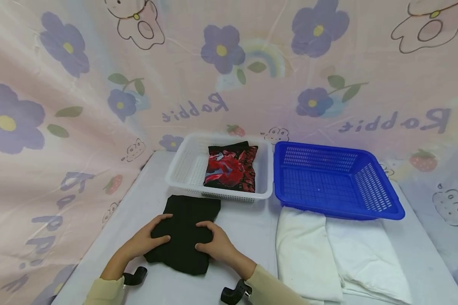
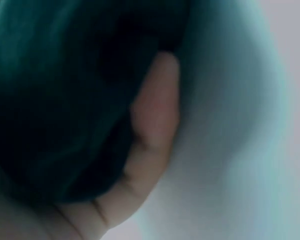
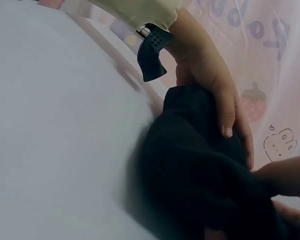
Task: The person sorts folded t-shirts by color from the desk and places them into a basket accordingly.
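Observation:
A folded black cloth garment (image 1: pixel 185 226) is held by both hands above the white table, in front of the white basket. My left hand (image 1: pixel 144 240) grips its left edge, thumb on top. The right hand (image 1: pixel 218 246) holds the right edge, thumb and a finger over the upper face. In the left wrist view, a finger (image 2: pixel 157 105) curls against the dark fabric (image 2: pixel 65 100). The right wrist view shows the cloth (image 3: pixel 195 160) bulging down between the hands, tilted; its kind of garment cannot be made out.
Behind the garment stands a white basket (image 1: pixel 217 195) with black cloth bearing a red pattern (image 1: pixel 229 169) in it. A blue basket (image 1: pixel 339 212) is to its right. Folded white cloths (image 1: pixel 307 254) lie in front of the blue basket. A printed curtain (image 1: pixel 252 97) hangs around the table.

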A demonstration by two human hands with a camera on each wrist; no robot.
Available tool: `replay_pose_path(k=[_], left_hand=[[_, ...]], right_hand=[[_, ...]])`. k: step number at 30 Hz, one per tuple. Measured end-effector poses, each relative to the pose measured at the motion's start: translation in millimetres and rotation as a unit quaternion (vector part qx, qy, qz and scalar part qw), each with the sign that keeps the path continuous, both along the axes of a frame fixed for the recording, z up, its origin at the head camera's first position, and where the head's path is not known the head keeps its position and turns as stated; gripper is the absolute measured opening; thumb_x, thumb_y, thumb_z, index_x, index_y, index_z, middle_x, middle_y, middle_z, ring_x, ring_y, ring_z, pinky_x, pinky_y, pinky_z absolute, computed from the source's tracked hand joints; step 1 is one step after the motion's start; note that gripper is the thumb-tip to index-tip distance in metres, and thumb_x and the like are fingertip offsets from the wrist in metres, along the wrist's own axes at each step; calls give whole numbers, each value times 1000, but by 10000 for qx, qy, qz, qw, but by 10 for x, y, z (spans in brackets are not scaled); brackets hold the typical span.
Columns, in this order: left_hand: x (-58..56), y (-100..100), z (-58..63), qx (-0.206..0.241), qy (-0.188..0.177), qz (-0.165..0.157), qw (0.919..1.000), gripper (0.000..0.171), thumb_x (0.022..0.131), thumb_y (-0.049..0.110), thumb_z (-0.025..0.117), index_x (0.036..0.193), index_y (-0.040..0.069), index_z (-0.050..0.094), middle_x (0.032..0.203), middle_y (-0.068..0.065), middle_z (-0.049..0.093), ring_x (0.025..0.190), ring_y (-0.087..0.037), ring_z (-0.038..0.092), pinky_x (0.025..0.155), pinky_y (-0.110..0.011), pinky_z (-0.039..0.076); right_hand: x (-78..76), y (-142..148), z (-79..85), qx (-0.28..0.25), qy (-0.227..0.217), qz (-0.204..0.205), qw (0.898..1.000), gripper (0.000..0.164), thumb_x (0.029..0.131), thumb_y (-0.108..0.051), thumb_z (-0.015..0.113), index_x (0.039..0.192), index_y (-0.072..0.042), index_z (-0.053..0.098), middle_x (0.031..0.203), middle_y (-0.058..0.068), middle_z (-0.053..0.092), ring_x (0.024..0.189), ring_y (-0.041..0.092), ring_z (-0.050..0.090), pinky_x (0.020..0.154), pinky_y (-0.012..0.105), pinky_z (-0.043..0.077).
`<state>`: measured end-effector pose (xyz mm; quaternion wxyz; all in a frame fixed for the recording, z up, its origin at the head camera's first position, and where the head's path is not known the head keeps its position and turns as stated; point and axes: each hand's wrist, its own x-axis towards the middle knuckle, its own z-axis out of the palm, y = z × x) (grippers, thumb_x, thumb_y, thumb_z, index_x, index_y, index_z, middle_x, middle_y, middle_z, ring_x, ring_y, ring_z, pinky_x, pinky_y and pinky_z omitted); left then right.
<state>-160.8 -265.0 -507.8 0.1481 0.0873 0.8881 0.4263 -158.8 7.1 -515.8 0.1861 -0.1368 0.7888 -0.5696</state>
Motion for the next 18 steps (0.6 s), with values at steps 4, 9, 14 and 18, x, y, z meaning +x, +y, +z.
replay_pose_path(k=[4,9,14,18], left_hand=[[9,44,6,236,-64,-66,9997,61,90,32,68,143,27,40,150,-16,38,132,-39,42,99,-56,39],[57,79,47,265,143,-195,9994,59,89,33,68,142,26,42,148,-14,41,130,-37,44,98,-54,41],[100,127,145,401,248,-312,9984,58,89,34,69,140,28,44,144,-8,46,124,-26,50,95,-43,45],[160,177,270,678,403,-435,9959,56,89,30,69,139,27,45,140,-6,50,115,-16,56,90,-32,49]], right_hand=[[-27,-2,40,82,18,41,10000,51,80,-10,74,127,-21,58,132,9,54,114,24,56,93,46,47],[-18,84,109,82,-36,207,9997,53,80,-7,74,127,-23,57,132,9,54,111,22,58,89,44,50],[29,196,246,-124,50,453,9989,55,79,-5,72,128,-24,57,125,8,59,91,15,64,73,31,53],[92,291,409,-233,157,644,9975,55,80,-5,72,129,-23,56,117,7,61,81,11,66,66,25,54]])
